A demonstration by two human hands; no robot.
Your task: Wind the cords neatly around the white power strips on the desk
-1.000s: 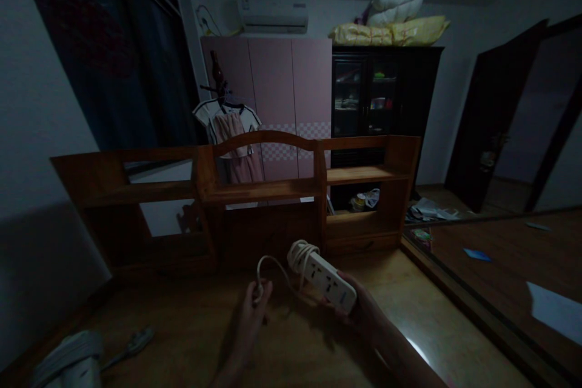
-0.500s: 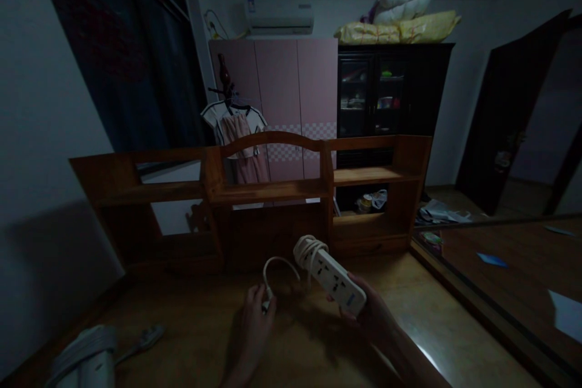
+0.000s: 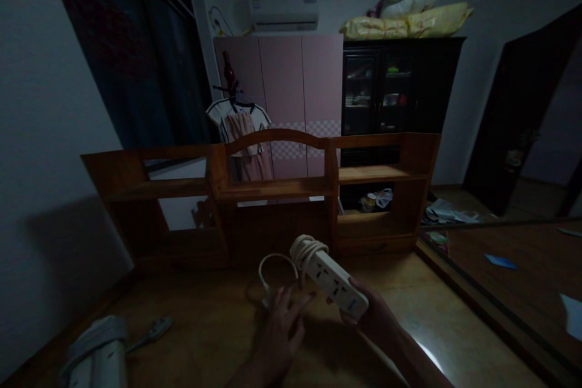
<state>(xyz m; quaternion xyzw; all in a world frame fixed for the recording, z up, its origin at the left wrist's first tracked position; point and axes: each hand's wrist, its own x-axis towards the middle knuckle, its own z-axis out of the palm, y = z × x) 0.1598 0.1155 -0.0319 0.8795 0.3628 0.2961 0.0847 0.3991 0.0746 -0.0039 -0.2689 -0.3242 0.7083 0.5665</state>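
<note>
In a dim room, my right hand is closed around the near end of a white power strip, held above the wooden desk. The strip's white cord is wound in loops round its far end, and one loose loop arcs to the left. My left hand reaches toward that loose loop with its fingers spread, and the plug end lies just under the fingertips. Whether the fingers touch the cord I cannot tell.
A wooden shelf unit stands along the desk's back edge. A second white power strip with a plug lies at the desk's near left corner. A dark wooden surface with paper scraps runs on the right. Wardrobes stand behind.
My left hand has let go of the cord loop it was pinching and its fingers have spread. The right hand has kept the strip in much the same place.
</note>
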